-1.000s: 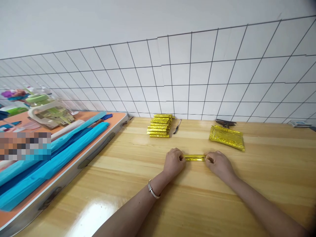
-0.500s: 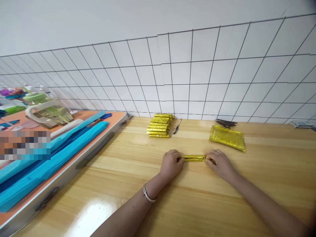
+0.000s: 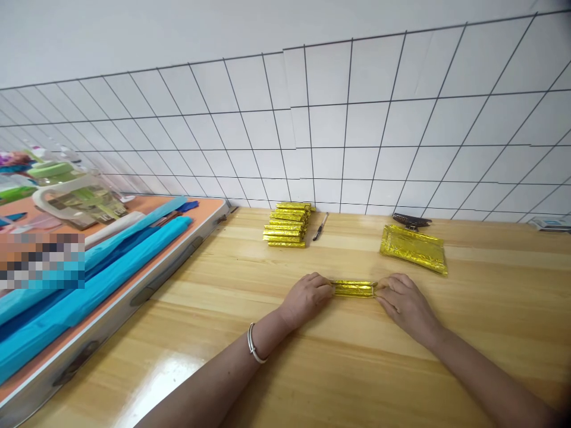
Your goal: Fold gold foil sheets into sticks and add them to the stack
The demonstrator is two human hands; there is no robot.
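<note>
A narrow strip of folded gold foil paper (image 3: 354,288) lies low over the wooden table, stretched between my two hands. My left hand (image 3: 310,297) pinches its left end, with the fingers closed. At the right end, my right hand (image 3: 404,300) has thumb and fingers closed on the same strip. Beyond my left hand sits a stack of folded gold foil strips (image 3: 288,226). Flat gold foil sheets (image 3: 414,246) lie in a pile behind my right hand.
A pen (image 3: 320,227) rests beside the stack. A black claw clip (image 3: 411,221) is behind the sheets. On the left, an orange-topped raised board (image 3: 209,208) carries blue crepe paper rolls (image 3: 147,255) and a green-lidded jar (image 3: 52,172). A tiled wall closes off the back.
The gold strip looks a little wider, its folds spread apart. Both hands still hold its ends, with the fingers slightly shifted. The view has moved a little.
</note>
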